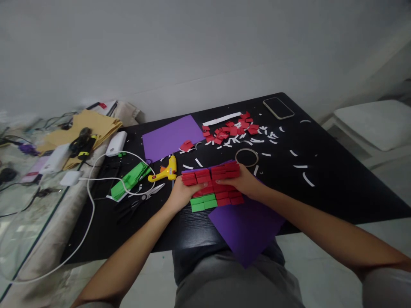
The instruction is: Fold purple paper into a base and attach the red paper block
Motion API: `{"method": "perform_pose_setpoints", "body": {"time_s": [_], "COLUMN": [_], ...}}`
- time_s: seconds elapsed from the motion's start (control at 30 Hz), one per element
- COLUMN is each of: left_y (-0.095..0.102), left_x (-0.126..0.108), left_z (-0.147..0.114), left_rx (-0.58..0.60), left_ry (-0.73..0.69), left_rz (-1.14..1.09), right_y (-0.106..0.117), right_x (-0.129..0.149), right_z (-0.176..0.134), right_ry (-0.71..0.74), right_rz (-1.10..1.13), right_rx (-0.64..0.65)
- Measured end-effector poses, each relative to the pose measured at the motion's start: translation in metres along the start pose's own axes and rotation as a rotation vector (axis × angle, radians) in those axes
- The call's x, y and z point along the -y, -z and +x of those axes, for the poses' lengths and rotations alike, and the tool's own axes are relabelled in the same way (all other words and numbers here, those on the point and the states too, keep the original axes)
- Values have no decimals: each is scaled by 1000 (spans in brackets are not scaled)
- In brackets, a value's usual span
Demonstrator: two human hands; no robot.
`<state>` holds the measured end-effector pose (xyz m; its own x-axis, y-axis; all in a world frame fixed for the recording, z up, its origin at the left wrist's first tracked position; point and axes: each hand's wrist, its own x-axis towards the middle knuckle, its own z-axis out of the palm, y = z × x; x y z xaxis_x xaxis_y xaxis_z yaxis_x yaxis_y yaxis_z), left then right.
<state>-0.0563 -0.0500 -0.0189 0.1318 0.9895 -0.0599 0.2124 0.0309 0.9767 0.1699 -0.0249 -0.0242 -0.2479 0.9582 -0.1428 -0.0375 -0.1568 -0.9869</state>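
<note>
Between my two hands is a panel of folded paper pieces (228,194), mostly red with a green patch at its lower left and a purple edge along the top. My left hand (184,192) grips its left side, thumb across the front. On the right side my right hand (244,182) holds it the same way, thumb pointing inward. The fingers behind the panel are hidden. Beneath it a purple sheet (245,231) hangs over the table's front edge. A yellow glue gun (167,170) lies just left of my left hand, with scissors (143,199) below it.
Red paper pieces (224,132) and white strips (300,166) litter the black table (337,184). Another purple sheet (171,137), a ring (247,158), a phone (278,108) and green paper (131,180) lie around. A white cable (93,201) loops at left. A white chair (374,122) stands right.
</note>
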Motion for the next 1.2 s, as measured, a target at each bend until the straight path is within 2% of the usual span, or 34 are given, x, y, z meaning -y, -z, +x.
{"method": "perform_pose_setpoints", "body": {"time_s": [0.17,0.3,0.47,0.6,0.9,1.2], "left_y": [-2,-2,-5,-9,-10,-13], "left_x": [-2,-1,1,1,3,2], "left_z": [0,1,0,-1,-1,-2], "left_rx": [8,-4,-72,-133,-152,-146], "left_ry": [-25,-10,-13,-46,-104,-146], "left_rz": [-15,43,71,64,75,91], "right_y": [1,0,-3,-3,-5,-11], "right_x": [-1,-2,-6,-8,-8,-11], "right_z": [0,-2,-1,0,-1,-2], "right_ry": [-9,59,151,176,210,243], "right_rz": [11,-55,-117,-144,-150,-165], "right_rx": [56,11,-20,-22,-25,-187]}}
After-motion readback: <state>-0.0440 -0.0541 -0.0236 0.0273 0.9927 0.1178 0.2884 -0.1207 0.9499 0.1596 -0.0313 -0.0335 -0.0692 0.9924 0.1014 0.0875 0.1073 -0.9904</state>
